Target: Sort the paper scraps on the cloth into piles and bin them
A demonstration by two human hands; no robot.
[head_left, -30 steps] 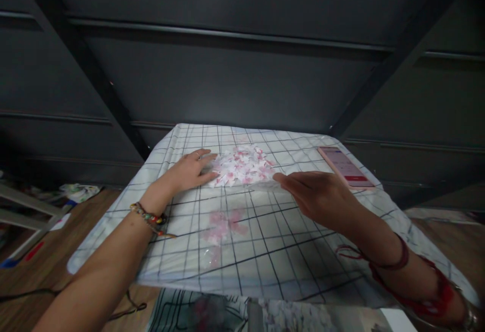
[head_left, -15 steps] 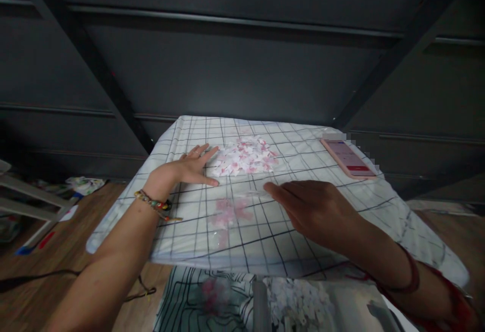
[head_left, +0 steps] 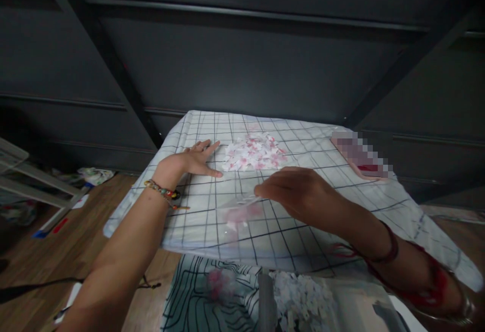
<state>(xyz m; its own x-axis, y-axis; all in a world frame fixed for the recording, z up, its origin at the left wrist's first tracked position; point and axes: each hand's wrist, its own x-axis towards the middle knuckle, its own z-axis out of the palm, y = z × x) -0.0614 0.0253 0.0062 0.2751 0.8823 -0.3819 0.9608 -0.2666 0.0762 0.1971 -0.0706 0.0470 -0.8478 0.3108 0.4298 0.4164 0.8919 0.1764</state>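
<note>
My left hand lies on the checked cloth with its fingers spread, holding nothing. Just right of its fingertips is a heap of small white and pink pieces, like paper scraps or petals. My right hand pinches the edge of a clear plastic bag between thumb and fingers. Some pink and white pieces show inside the bag, blurred by motion. The bag is over the near part of the table, in front of the heap.
A pink-cased phone lies at the table's right. Below the front edge are a dark green patterned cloth, a small clear bag with something pink, and a container of pale pieces. Dark panels stand behind the table.
My right hand has lifted the clear bag's edge a little and shifted slightly left relative to the heap. My left hand stays spread on the cloth. The whole view has shifted slightly.
</note>
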